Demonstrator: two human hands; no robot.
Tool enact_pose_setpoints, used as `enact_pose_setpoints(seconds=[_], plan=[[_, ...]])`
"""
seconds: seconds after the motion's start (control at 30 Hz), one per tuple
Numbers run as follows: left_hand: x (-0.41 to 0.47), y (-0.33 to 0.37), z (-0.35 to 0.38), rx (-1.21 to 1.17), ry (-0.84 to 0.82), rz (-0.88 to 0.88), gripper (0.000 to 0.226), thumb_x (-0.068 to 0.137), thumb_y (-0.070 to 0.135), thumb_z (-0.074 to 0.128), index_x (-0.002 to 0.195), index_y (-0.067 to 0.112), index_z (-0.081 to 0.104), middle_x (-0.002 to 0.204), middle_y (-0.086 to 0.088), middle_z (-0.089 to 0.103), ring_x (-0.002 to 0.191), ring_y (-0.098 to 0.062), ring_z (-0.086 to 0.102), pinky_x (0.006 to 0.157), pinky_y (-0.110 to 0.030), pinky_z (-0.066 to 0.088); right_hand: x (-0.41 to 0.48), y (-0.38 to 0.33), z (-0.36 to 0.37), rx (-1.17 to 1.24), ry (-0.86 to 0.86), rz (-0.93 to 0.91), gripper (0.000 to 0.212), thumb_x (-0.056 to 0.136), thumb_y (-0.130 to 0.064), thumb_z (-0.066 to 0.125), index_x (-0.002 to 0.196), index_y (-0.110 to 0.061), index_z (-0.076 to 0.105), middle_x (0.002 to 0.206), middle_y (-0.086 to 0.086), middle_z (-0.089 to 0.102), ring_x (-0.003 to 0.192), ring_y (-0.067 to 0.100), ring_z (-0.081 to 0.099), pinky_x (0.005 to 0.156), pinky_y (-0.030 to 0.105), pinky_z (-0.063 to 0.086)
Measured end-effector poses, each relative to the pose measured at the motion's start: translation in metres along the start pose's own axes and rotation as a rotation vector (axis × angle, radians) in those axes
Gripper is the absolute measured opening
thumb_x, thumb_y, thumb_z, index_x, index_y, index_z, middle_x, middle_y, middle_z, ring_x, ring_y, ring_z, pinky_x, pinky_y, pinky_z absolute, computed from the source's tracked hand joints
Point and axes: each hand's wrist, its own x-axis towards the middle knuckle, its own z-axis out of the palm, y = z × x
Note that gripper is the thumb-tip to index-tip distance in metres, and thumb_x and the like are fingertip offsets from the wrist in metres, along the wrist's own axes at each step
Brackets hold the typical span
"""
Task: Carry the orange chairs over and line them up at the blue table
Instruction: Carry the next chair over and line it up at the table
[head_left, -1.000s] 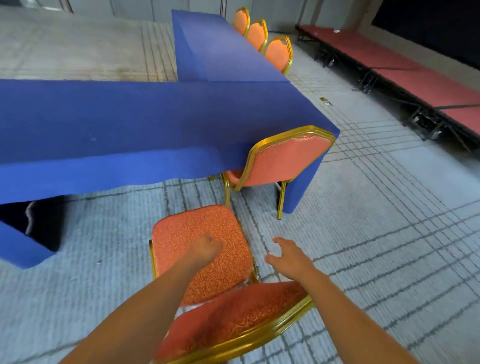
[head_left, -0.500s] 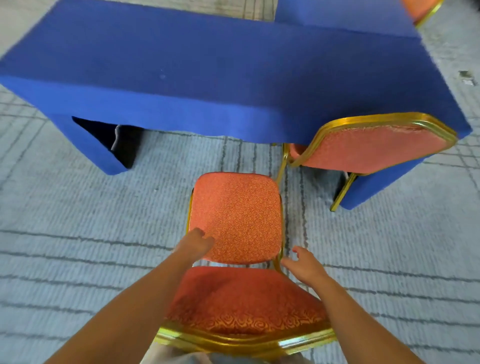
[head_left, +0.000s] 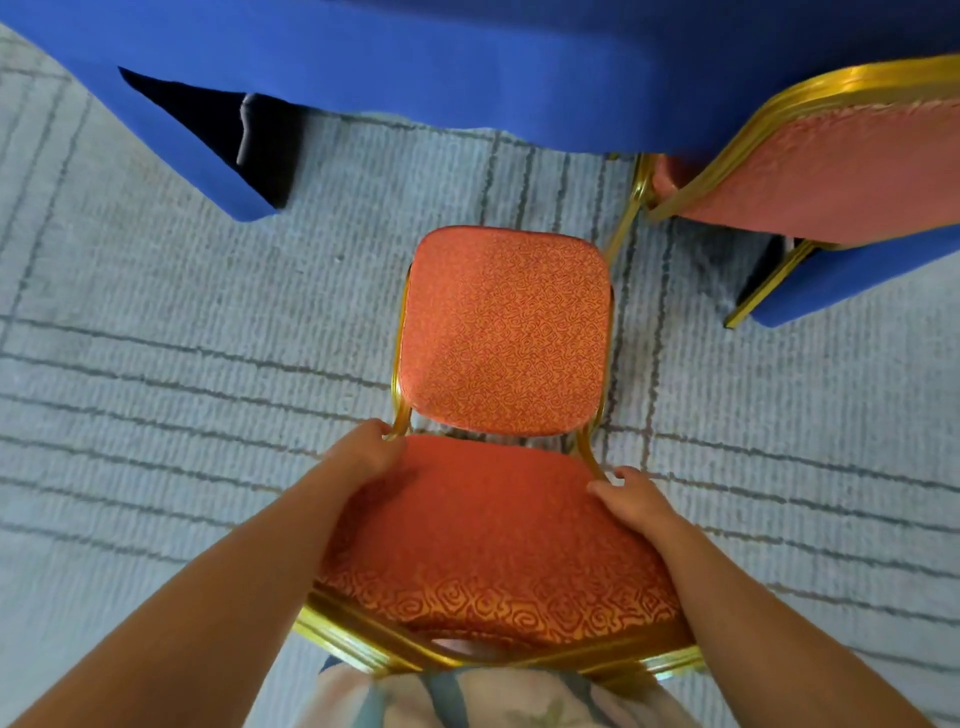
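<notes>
An orange chair (head_left: 504, 338) with a gold frame stands on the carpet right below me, its seat pointing toward the blue table (head_left: 467, 67). My left hand (head_left: 363, 452) grips the left side of its backrest near the gold upright. My right hand (head_left: 631, 499) holds the right side of the backrest. A second orange chair (head_left: 831, 171) stands at the table on the right, its seat partly under the blue cloth. A strip of carpet separates the chair I hold from the table's edge.
Grey striped carpet (head_left: 182, 364) lies all around. A dark gap (head_left: 218, 135) opens under the table cloth at the left. The second chair's gold legs (head_left: 618, 234) stand close to the right of my chair's seat.
The view has tipped down and closer to the table. Both hands have moved onto the sides of the backrest and closed on it. The chair now sits straight toward the table.
</notes>
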Motion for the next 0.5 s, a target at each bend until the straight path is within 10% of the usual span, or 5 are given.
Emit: enact_pose_setpoints(seconds=[0.37, 0.5], plan=[[0.014, -0.018, -0.007, 0.132, -0.176, -0.061, 0.071, 0.09, 0.053, 0.055, 0.142, 0.008, 0.04, 0.141, -0.017, 0.047, 0.124, -0.032, 0.05, 0.096, -0.036, 0.041, 0.033, 0.001, -0.005, 0.027, -0.237, 0.17, 0.112, 0.062, -0.074, 0.062, 0.151, -0.013, 0.034, 0.142, 0.016, 0.05, 0.113, 0.034, 0.06, 0.101, 0.045, 0.049], [0.018, -0.024, -0.017, 0.144, -0.218, -0.077, 0.081, 0.088, 0.061, 0.052, 0.145, 0.007, 0.033, 0.147, -0.017, 0.041, 0.13, -0.033, 0.045, 0.102, -0.04, 0.038, 0.021, -0.015, -0.002, -0.025, -0.247, 0.181, 0.088, 0.085, -0.068, 0.052, 0.15, -0.011, 0.036, 0.143, 0.017, 0.049, 0.12, 0.033, 0.056, 0.105, 0.043, 0.044]])
